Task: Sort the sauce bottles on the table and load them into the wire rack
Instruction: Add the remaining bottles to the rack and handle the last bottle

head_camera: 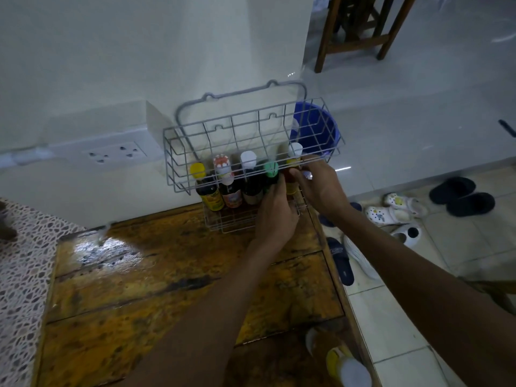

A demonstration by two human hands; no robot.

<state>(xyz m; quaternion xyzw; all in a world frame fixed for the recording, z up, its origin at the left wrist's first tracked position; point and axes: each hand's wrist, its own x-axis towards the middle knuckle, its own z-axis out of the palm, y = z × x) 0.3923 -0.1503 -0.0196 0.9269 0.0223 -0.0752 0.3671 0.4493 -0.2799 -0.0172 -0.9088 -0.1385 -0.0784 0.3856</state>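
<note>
Left hand [275, 210] grips green-capped bottle [271, 174] in wire rack [251, 141], right hand [321, 185] grips neighbouring bottle [293, 169]

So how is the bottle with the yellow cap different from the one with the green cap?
The yellow-capped bottle stands at the left end of the row in the wire rack; the green-capped bottle stands further right. No hand touches the yellow-capped one, while the left hand grips the green-capped one. The yellow-capped bottle's label shows; the green-capped bottle's body is mostly hidden behind the hand. Both stand upright and look dark.
</note>
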